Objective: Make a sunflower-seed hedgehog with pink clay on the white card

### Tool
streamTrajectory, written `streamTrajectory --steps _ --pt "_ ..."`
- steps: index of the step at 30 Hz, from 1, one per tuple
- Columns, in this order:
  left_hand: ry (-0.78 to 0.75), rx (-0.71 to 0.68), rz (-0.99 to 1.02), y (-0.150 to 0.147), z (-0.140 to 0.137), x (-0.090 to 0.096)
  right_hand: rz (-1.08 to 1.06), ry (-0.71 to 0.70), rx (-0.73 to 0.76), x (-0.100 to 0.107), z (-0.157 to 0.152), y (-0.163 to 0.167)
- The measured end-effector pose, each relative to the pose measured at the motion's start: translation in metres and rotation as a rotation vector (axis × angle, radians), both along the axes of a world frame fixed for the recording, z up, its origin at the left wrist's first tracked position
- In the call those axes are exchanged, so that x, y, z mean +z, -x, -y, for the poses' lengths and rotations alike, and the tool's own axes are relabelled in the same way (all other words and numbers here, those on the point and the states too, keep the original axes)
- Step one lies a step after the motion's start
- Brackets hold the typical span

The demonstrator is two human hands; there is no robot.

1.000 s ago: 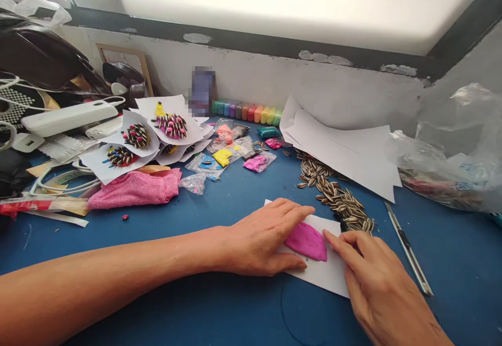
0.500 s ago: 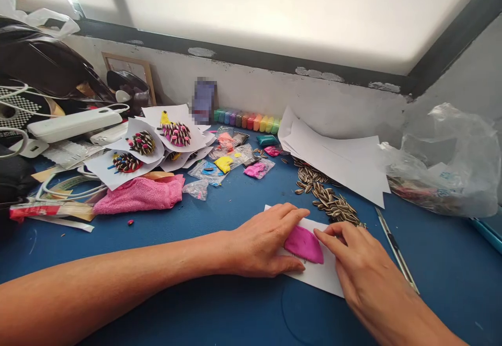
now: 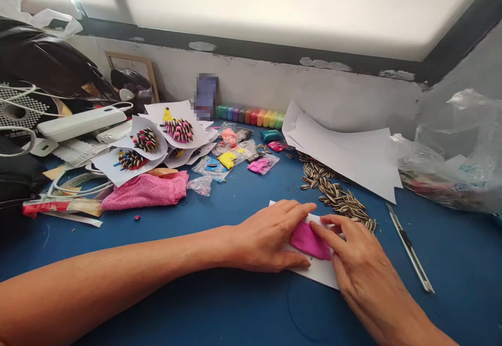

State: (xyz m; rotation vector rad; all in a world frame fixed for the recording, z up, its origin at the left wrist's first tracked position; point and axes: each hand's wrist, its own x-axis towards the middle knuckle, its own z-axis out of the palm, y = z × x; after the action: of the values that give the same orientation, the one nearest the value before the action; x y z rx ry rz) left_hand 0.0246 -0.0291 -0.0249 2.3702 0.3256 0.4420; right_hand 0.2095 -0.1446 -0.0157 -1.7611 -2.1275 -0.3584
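A flattened piece of bright magenta modelling clay [image 3: 309, 241] lies on a small sheet of white paper [image 3: 323, 278]. My left hand [image 3: 270, 236] rests on the paper's left side, its thumb and fingers spread around the clay's left end. From the right, my right hand [image 3: 363, 262] reaches over, a fingertip pressing the clay near its upper edge. Its other fingers are loosely bent and apart, with nothing seen between them. Just beyond the right hand is a pile of striped sunflower seeds [image 3: 341, 202].
A utility knife [image 3: 410, 249] lies to the right. Behind are white sheets [image 3: 345, 152], a plastic bag [image 3: 463, 163] and opened clay packets [image 3: 227, 159]. Seed-covered clay hedgehogs [image 3: 178, 129] on paper and a pink cloth [image 3: 145, 190] occupy the left.
The right fingertip has shifted leftward from the clay's upper right edge onto its top. My left hand keeps its place around the clay. The whole view has turned slightly.
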Motion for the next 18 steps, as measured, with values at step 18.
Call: streamTrajectory --steps 18 --pt "-0.010 -0.074 0.065 0.004 -0.008 0.001 -0.076 0.088 0.134 0.011 0.014 -0.004"
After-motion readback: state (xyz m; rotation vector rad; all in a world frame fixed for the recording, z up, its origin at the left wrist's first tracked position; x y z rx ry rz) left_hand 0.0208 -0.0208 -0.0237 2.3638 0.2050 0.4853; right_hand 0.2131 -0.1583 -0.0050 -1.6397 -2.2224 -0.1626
